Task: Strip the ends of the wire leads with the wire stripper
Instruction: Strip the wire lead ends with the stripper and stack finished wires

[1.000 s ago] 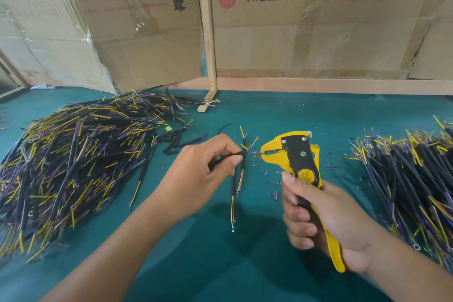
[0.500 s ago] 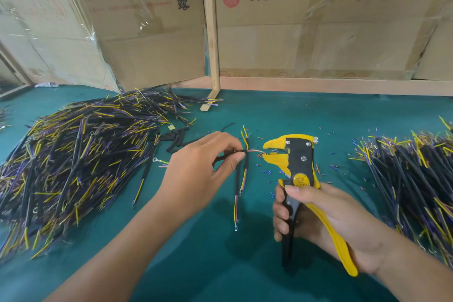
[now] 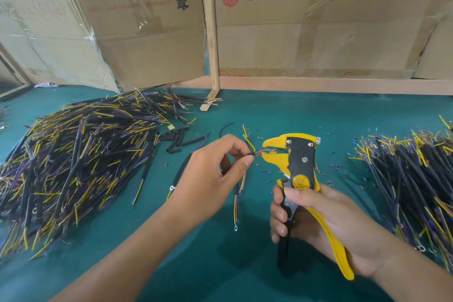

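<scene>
Work surface: green mat [image 3: 318, 115] over the bench, backed at the far edge by taped cardboard cartons [image 3: 318, 32] and an upright wooden post [image 3: 210, 32].
Left hand [image 3: 210, 179]: thumb and forefinger pinch a black-sleeved wire lead [image 3: 247, 154] just short of its far end; the remaining fingers are curled underneath.
Wire lead: the pinched end points right, toward the tool head; thin coloured conductors fan out of the sleeve, one yellow strand curling up and away. The rest of the lead hangs down past the hand toward the near edge and ends in a small ring terminal [image 3: 235, 228] close to the mat.
Lead tip: sits between the open yellow jaws, at their mouth.
Right hand [image 3: 326, 223]: grips the wire stripper [image 3: 300, 157] by its handles, fingers wrapped round the black handle, thumb laid across the pivot below the round yellow label.
Wire stripper: head up and turned left, immediately right of the left hand's fingertips; the yellow handle runs down across the palm.
Near the hands: short offcuts of insulation [image 3: 266, 171] scattered on the mat below the tool head; loose black sleeve pieces [image 3: 181, 140] just left of the left hand.
Left pile [image 3: 73, 159]: large heap of black, yellow and purple leads, well apart from the hands.
Right pile [image 3: 416, 179]: similar heap at the right edge.
</scene>
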